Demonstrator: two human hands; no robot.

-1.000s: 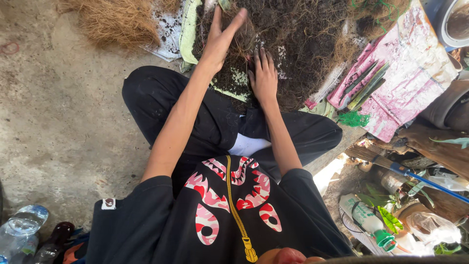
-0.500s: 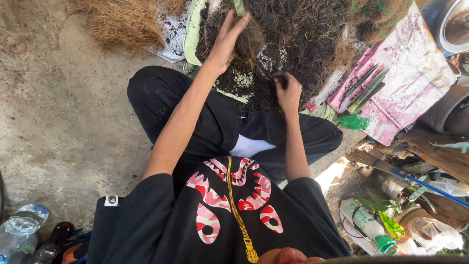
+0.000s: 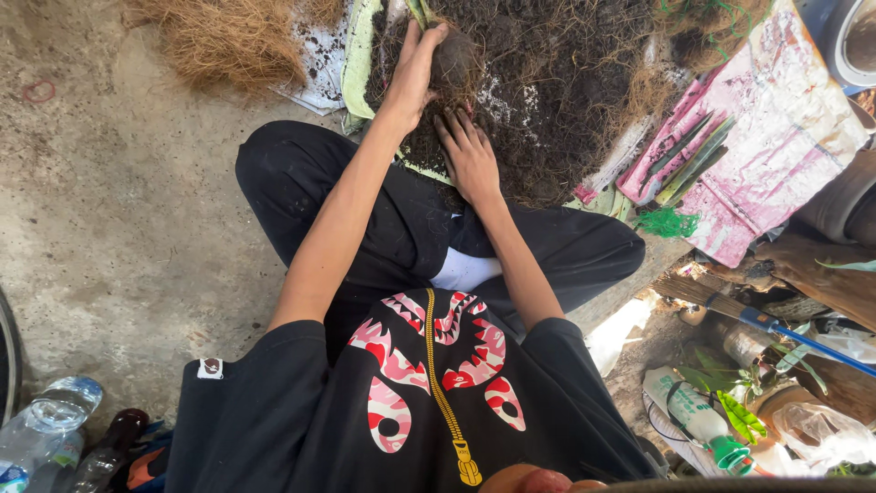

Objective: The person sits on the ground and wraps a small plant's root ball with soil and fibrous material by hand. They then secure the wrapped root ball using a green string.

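Two hands work the soil pile (image 3: 557, 100): left hand (image 3: 415, 73) grips a root clump (image 3: 453, 59); right hand (image 3: 470, 155) lies open, flat on soil. Fibre heap (image 3: 228, 41) lies beyond; fingertips partly buried.

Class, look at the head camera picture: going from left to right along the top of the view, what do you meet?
Dry straw-coloured fibre pile → left hand gripping a dark soil clump → heap of dark soil and roots → pink sheet with green stalks.
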